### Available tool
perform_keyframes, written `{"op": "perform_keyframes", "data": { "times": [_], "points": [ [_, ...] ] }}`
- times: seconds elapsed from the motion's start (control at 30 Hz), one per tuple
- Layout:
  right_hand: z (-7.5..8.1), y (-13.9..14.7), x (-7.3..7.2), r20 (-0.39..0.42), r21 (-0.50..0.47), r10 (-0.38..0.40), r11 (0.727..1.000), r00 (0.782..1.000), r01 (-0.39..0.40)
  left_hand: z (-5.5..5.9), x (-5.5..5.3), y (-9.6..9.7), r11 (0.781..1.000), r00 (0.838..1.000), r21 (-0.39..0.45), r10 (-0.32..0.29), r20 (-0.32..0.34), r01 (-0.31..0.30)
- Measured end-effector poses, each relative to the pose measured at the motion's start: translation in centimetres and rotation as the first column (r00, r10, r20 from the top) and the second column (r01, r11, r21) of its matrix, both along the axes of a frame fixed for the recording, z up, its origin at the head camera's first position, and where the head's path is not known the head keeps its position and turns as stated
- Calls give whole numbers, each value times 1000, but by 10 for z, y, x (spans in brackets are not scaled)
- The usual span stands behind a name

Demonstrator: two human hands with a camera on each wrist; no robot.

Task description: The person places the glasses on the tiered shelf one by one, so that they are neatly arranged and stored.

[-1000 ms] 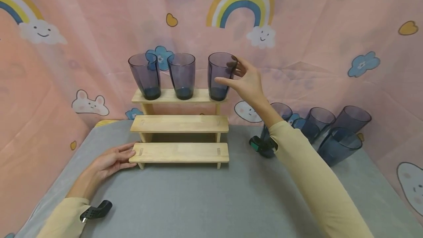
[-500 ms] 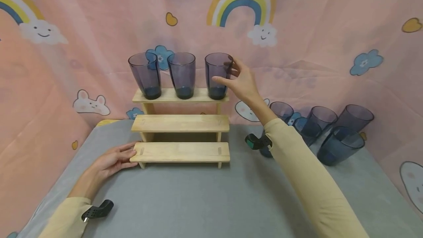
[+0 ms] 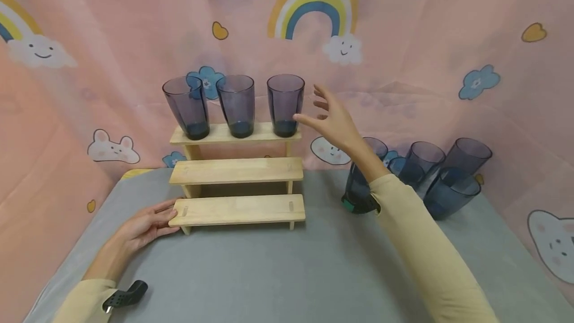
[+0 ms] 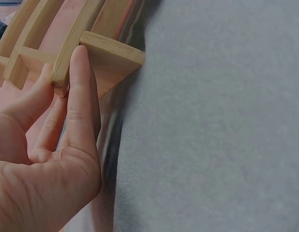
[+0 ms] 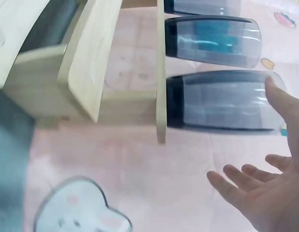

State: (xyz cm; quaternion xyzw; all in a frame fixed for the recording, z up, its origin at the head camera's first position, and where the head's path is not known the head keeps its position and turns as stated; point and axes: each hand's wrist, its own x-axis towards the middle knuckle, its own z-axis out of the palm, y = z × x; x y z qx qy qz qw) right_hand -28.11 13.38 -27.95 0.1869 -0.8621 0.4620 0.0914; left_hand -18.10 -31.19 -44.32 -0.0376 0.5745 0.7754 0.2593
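On the grey table [image 3: 278, 268], the left hand [image 3: 145, 223] lies nearest, palm down with straight fingers [image 4: 82, 96] touching the left end of the bottom step of the wooden rack [image 3: 237, 171]; the left wrist view shows the forefinger laid against the board's corner and the thumb beside the frame, holding nothing. The rack rises in three steps towards the backdrop [image 3: 403, 54], its two lower steps bare. On the top step three dark tinted glasses stand upright in a row: the left glass [image 3: 186, 106], the middle glass [image 3: 235, 105] and the right glass [image 3: 285, 104], close together but not touching. The right hand [image 3: 334, 118] hangs in the air just beside the right glass, fingers spread and relaxed, gripping nothing; in the right wrist view one fingertip [image 5: 273, 87] lies at the glass's rim, though whether it touches cannot be told. To the right, near the back edge of the table and well apart from the rack, a cluster of spare glasses [image 3: 441, 176] waits, some upright, some leaning against each other and the backdrop.
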Motion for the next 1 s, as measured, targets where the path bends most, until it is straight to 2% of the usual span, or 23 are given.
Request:
{"op": "perform_keyframes", "data": {
  "times": [0.1,0.2,0.43,0.73,0.87,1.0],
  "points": [
    [-1,10,5,-70,71,-1,997,998,6,0,0,0,1000,1000,-2,2,1,-2],
    [-3,23,10,-105,121,-13,992,994,26,1,-1,0,1000,1000,-1,14,10,-14],
    [-12,63,21,-79,139,-54,988,995,64,4,1,1,999,999,-7,35,36,-35],
    [-17,130,50,-89,186,-118,974,989,133,7,2,0,999,999,29,31,39,-32],
    [-20,159,63,-41,227,-196,953,980,200,7,3,0,999,999,36,28,39,-30],
    [-29,187,76,-30,299,-284,912,958,280,5,4,1,999,999,31,26,32,-27]
  ]
}}
